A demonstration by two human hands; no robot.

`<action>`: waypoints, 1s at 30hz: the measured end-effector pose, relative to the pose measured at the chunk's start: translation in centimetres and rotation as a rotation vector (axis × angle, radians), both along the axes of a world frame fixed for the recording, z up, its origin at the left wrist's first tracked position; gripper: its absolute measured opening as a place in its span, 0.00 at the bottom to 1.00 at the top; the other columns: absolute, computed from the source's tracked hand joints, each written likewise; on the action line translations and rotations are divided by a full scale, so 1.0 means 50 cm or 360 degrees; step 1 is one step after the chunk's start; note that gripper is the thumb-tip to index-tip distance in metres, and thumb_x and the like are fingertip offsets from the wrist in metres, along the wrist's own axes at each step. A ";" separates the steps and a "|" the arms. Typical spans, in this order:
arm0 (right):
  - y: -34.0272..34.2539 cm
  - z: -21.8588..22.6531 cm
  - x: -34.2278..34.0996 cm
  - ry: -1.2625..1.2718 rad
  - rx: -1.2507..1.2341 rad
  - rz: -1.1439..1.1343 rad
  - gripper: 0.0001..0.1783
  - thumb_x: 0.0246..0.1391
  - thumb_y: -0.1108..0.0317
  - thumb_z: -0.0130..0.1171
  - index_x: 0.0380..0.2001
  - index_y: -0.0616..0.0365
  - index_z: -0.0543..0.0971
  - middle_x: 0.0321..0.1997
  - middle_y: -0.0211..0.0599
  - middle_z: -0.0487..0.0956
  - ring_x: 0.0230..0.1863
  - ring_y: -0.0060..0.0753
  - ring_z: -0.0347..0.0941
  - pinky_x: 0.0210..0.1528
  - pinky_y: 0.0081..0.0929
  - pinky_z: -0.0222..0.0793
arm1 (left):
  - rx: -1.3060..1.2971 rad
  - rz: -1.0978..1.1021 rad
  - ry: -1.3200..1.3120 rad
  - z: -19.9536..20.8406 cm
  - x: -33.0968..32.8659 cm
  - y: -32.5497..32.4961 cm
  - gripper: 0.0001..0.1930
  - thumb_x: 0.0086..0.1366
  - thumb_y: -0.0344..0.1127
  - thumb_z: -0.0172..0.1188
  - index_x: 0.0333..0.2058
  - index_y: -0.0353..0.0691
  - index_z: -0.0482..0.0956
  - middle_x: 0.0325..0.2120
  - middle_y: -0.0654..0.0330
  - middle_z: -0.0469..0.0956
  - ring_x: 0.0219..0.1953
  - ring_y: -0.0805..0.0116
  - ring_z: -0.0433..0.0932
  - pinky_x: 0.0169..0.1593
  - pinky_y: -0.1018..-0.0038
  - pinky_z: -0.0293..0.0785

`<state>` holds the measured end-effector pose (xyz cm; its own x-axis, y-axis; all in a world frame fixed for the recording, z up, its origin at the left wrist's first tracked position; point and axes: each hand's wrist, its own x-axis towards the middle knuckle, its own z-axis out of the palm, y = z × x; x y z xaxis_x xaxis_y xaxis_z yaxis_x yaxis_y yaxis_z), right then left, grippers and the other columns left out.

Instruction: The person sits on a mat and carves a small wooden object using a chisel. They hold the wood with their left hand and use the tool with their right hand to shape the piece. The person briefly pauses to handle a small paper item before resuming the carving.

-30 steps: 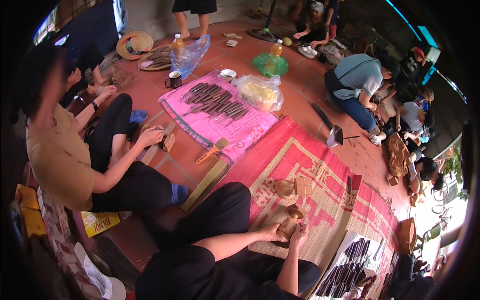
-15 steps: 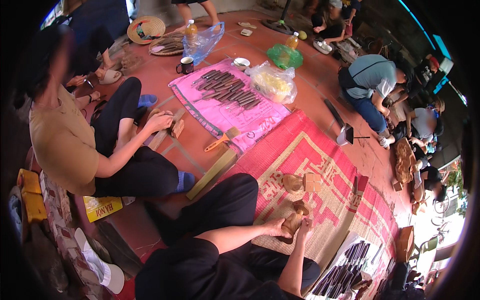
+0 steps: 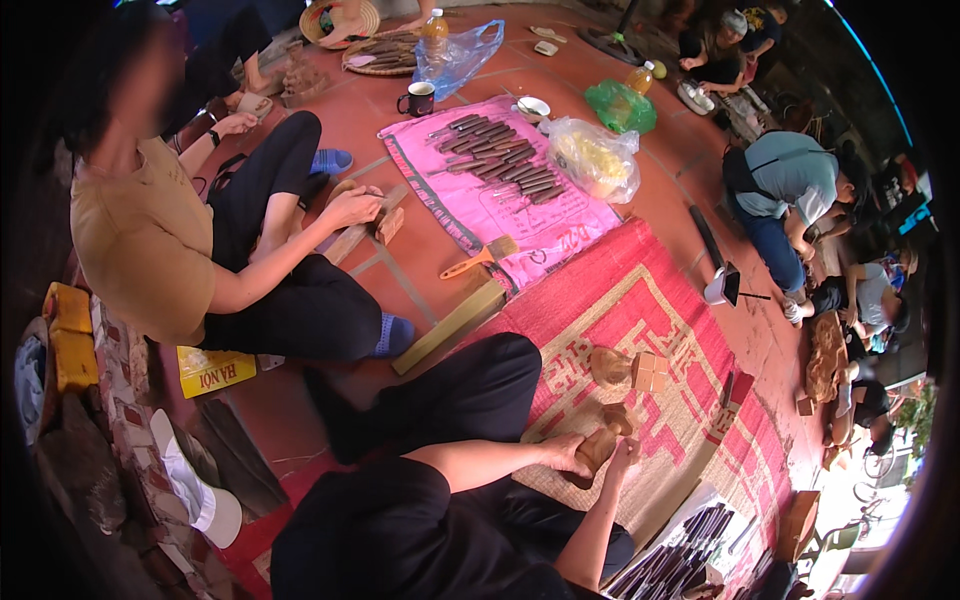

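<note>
My left hand (image 3: pixel 566 454) is closed round the lower part of a brown carved wooden figure (image 3: pixel 600 446), which tilts over the woven mat. Close to the figure's right side, my right hand (image 3: pixel 627 456) has its fingers curled together. Whatever they may hold is too small to make out. Just beyond, on the mat, another wooden carving (image 3: pixel 608 367) lies against a pale squared wooden block (image 3: pixel 650 373).
A red and straw mat (image 3: pixel 690 350) spreads before me. Dark carving tools (image 3: pixel 670 550) lie at lower right, more tools (image 3: pixel 500 155) on a pink cloth (image 3: pixel 560 235). A brush (image 3: pixel 480 258) and wooden beam (image 3: pixel 450 328) are ahead. At left a co-worker (image 3: pixel 150 240) handles wood.
The whole view has shifted, so surroundings sit further right and higher. My left hand still grips the carved figure; my right hand stays beside it, slightly lower along it.
</note>
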<state>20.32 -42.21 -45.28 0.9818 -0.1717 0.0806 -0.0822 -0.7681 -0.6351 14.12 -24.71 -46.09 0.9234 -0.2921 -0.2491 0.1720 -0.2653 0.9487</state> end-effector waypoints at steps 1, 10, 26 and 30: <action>-0.007 -0.004 0.001 0.0014 0.0001 0.0029 0.08 0.51 0.66 0.55 0.34 0.56 0.78 0.30 0.44 0.79 0.32 0.43 0.76 0.35 0.38 0.69 | 0.0034 0.0020 -0.0023 0.002 -0.004 0.003 0.44 0.38 0.62 0.68 0.45 0.28 0.69 0.45 0.42 0.70 0.50 0.50 0.69 0.53 0.65 0.65; 0.045 -0.002 -0.034 -0.0122 0.0115 -0.0014 0.07 0.52 0.64 0.56 0.34 0.52 0.79 0.28 0.44 0.79 0.30 0.45 0.76 0.33 0.39 0.70 | 0.0075 -0.0026 0.0044 -0.007 -0.003 0.015 0.49 0.39 0.62 0.67 0.52 0.28 0.64 0.50 0.43 0.68 0.54 0.51 0.66 0.56 0.65 0.63; 0.015 0.019 -0.013 0.0055 -0.0006 -0.0240 0.10 0.52 0.59 0.53 0.33 0.52 0.76 0.36 0.45 0.80 0.38 0.47 0.76 0.39 0.42 0.70 | -0.0219 -0.0091 0.0153 0.035 0.003 -0.018 0.37 0.46 0.45 0.71 0.50 0.30 0.66 0.44 0.50 0.74 0.47 0.63 0.73 0.51 0.70 0.69; 0.074 0.084 -0.052 -0.0022 0.0049 -0.0085 0.10 0.52 0.58 0.53 0.34 0.50 0.77 0.36 0.44 0.79 0.37 0.47 0.76 0.39 0.43 0.70 | -0.0278 -0.0076 0.0173 0.015 0.012 0.015 0.37 0.47 0.44 0.71 0.50 0.29 0.65 0.45 0.50 0.73 0.48 0.64 0.73 0.51 0.71 0.69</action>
<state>17.71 -38.51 -41.06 0.9700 -0.2267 0.0881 -0.1137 -0.7428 -0.6597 14.71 -23.94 -45.35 0.8780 -0.3822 -0.2882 0.2669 -0.1089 0.9576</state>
